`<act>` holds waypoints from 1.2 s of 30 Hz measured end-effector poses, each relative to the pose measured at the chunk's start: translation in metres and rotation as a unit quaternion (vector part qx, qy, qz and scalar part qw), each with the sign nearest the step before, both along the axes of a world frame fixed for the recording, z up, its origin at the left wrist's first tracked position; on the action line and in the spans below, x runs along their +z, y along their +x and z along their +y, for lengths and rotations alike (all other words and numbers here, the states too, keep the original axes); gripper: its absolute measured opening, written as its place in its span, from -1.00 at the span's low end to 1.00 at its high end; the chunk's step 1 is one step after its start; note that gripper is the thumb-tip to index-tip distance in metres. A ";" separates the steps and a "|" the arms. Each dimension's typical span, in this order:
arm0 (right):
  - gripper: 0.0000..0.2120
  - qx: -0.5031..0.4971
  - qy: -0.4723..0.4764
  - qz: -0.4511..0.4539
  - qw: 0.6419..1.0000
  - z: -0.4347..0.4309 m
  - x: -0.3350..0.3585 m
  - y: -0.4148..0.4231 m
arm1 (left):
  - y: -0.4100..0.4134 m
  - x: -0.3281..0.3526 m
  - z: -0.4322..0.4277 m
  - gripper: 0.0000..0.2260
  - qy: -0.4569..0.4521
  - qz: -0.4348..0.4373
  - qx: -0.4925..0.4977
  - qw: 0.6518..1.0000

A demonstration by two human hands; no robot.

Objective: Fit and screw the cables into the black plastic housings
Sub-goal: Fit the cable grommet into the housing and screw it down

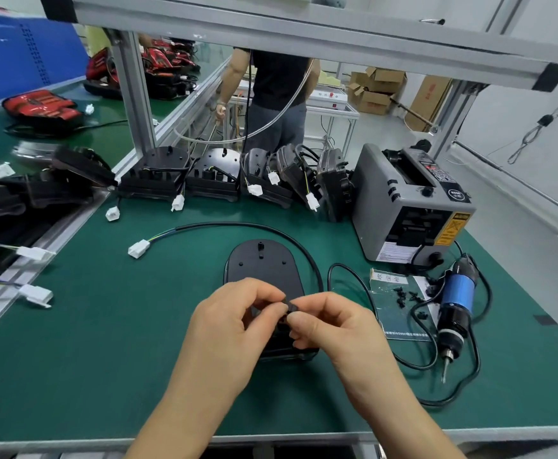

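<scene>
Left hand (234, 313): over the near end of the housing; grip closed to a pinch, thumb and fingertips curled onto the small black part.
Right hand (330, 326): opposite the left, fingertips meeting it; grip likewise pinched on the same part, remaining fingers curled under.
Small black part (289, 306): held between both hands, mostly covered by fingers; its exact shape cannot be told.
Housing (262, 266): black plastic, rounded far end, lying flat on the tabletop directly under and beyond the hands; near end hidden by them.
Cable (271, 226): black, arcs from the left, round the far side of the housing and down its right edge; its near end is hidden behind the hands.
White connector (138, 248): on the cable's free end, lying on the tabletop well left of the housing.
Tabletop (105, 342): green mat, metal edging.
Electric screwdriver (454, 303): blue and black, lying right of the hands, bit pointing toward the near edge, own cord looped round it.
Screws (406, 294): small, black, loose on a clear bag between housing and screwdriver.
Grey machine (410, 200): at the far right, behind the screwdriver.
Stacked housings (211, 180): row along the far edge, leads and white plugs hanging forward.
Person (277, 94): standing beyond the frame, dark shirt.
</scene>
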State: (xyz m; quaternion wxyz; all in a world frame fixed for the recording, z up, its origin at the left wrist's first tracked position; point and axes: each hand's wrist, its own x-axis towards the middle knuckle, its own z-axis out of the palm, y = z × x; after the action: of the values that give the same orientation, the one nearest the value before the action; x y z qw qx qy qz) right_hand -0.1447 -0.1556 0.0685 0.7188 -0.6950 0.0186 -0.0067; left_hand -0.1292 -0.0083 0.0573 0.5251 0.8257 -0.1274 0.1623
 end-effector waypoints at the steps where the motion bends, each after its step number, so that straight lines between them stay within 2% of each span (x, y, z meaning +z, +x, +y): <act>1: -0.88 -0.003 -0.012 -0.008 1.000 -0.001 0.000 0.001 | 0.001 -0.001 0.000 -0.87 -0.002 -0.001 0.004 1.000; 4: -0.87 -0.020 -0.021 -0.031 0.999 0.001 -0.002 0.001 | 0.004 -0.003 0.000 -0.93 -0.006 -0.004 0.010 1.000; 8: -0.79 -0.039 0.010 -0.033 0.999 0.006 -0.005 0.003 | 0.002 -0.006 -0.002 -0.88 0.109 -0.115 -0.014 0.987; 14: -0.79 -0.036 0.002 -0.037 0.999 0.010 -0.005 0.005 | 0.003 -0.011 0.000 -0.86 0.049 -0.117 0.042 0.991; 18: -0.80 -0.067 0.035 -0.037 0.996 0.014 -0.009 0.004 | 0.005 -0.011 0.000 -0.86 0.104 -0.163 0.046 0.980; 23: -0.84 -0.083 0.061 -0.027 0.994 0.015 -0.015 0.000 | 0.012 -0.017 0.002 -0.87 0.167 -0.230 -0.001 0.959; 26: -0.80 -0.079 0.041 -0.016 0.996 0.013 -0.019 -0.004 | 0.013 -0.020 0.007 -0.88 0.159 -0.232 -0.023 0.959; 29: -0.80 -0.079 -0.019 -0.017 0.997 0.008 -0.022 -0.007 | 0.011 -0.023 0.008 -0.86 0.175 -0.230 -0.033 0.957; 34: -0.79 -0.122 -0.124 -0.031 0.984 0.003 -0.030 -0.006 | 0.010 -0.028 0.008 -0.80 0.160 -0.125 0.013 0.979; 36: -0.81 -0.132 -0.142 -0.041 0.980 0.005 -0.032 -0.005 | 0.011 -0.029 0.005 -0.87 0.172 -0.109 0.019 0.979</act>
State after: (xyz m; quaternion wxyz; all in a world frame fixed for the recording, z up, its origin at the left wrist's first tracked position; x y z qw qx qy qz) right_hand -0.1494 -0.1509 0.0364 0.6054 -0.7808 0.0797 -0.1323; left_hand -0.1185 -0.0036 0.0281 0.3551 0.8833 -0.1944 0.2366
